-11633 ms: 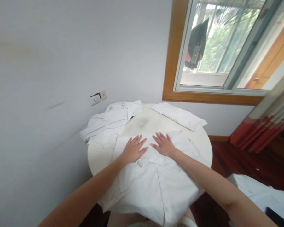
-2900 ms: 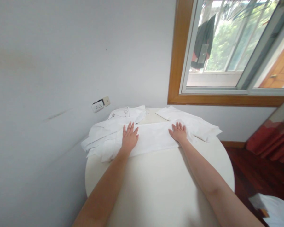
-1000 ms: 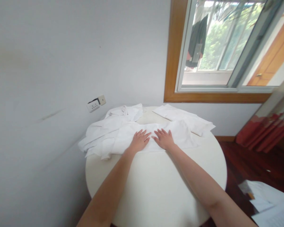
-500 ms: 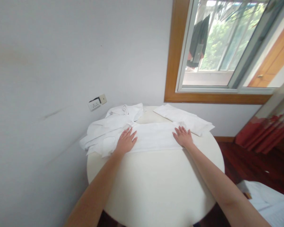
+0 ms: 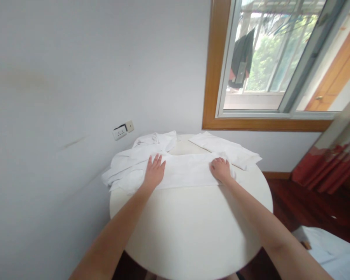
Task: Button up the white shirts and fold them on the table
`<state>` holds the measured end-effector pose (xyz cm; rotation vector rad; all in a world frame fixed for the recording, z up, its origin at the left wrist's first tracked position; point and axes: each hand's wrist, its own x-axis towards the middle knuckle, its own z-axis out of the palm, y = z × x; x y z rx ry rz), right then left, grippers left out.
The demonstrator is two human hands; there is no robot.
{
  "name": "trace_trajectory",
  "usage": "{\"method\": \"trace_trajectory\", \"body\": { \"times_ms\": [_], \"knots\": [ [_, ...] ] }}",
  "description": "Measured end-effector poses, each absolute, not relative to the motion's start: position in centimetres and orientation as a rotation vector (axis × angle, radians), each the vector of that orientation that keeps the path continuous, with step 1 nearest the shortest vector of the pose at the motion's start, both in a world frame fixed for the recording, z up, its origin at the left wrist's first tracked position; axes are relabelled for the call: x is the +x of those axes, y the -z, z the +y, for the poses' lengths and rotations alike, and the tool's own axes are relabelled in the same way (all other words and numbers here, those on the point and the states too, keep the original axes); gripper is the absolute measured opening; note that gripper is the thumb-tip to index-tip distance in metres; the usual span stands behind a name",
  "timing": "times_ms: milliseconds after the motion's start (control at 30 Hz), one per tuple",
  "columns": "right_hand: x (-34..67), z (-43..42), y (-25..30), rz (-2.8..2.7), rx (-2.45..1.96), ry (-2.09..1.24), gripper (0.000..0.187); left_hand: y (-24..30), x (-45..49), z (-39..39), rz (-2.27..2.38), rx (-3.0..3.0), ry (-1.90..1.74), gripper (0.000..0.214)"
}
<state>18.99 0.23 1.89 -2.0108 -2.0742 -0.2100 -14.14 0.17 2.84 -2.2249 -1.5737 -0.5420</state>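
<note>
A white garment folded into a long band (image 5: pixel 188 171) lies across the far half of the round white table (image 5: pixel 192 229). My left hand (image 5: pixel 154 171) lies flat on the band's left end, fingers stretched out and close together. My right hand (image 5: pixel 220 169) rests on the band's right end with its fingers curled down over the far edge of the cloth. Neither hand lifts the cloth.
A heap of crumpled white clothes (image 5: pixel 136 155) lies at the table's far left by the wall. Another folded white piece (image 5: pixel 225 149) lies at the far right under the window (image 5: pixel 268 62). A wall socket (image 5: pixel 122 130) sits left. White cloth (image 5: pixel 332 249) lies at lower right.
My hands slid apart from the middle of the band to its two ends. Since half a second ago, the right hand's fingers have curled over the cloth's far edge.
</note>
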Motion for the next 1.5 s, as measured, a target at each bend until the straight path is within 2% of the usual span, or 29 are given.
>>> {"method": "trace_trajectory", "body": {
  "times_ms": [133, 233, 333, 500, 600, 900, 1000, 1133, 1233, 1500],
  "knots": [
    [18.1, -0.2, -2.9, -2.137, -1.884, 0.104, 0.036, -4.5, -15.0, -2.0, -1.702, -2.115, 0.509, 0.043],
    [20.3, -0.1, -3.9, -2.027, -1.987, 0.067, 0.036, -6.0, -16.7, -3.6, -1.896, -2.007, 0.418, 0.040],
    [23.1, -0.1, -4.3, -1.893, -2.141, 0.142, 0.035, -6.7, -18.4, -4.0, -2.073, -1.921, 0.290, 0.040],
    [24.4, -1.3, -2.2, -1.692, -2.304, 0.348, 0.036, -5.4, -19.2, -3.3, -2.274, -1.922, 0.065, 0.052],
    [24.0, -1.6, -1.2, -1.598, -2.338, 0.356, 0.044, -4.5, -19.2, -2.7, -2.343, -1.919, 0.096, 0.055],
    [24.4, -0.6, -2.4, -1.527, -2.430, -0.084, 0.051, -4.6, -19.1, -1.3, -2.593, -1.888, 0.182, 0.064],
    [24.5, -0.6, -2.7, -1.592, -2.418, -0.119, 0.045, -4.9, -18.7, -1.6, -2.605, -1.840, 0.125, 0.064],
    [24.1, -0.9, -2.7, -1.724, -2.279, 0.068, 0.032, -5.0, -18.0, -2.1, -2.514, -1.904, 0.080, 0.057],
    [23.9, -1.0, -2.7, -1.735, -2.192, 0.125, 0.030, -5.2, -17.4, -2.4, -2.437, -1.954, 0.150, 0.050],
    [27.1, -1.4, -4.7, -1.665, -1.959, -0.318, 0.030, -6.1, -16.1, -2.6, -2.396, -2.055, 0.415, 0.042]
  ]
}}
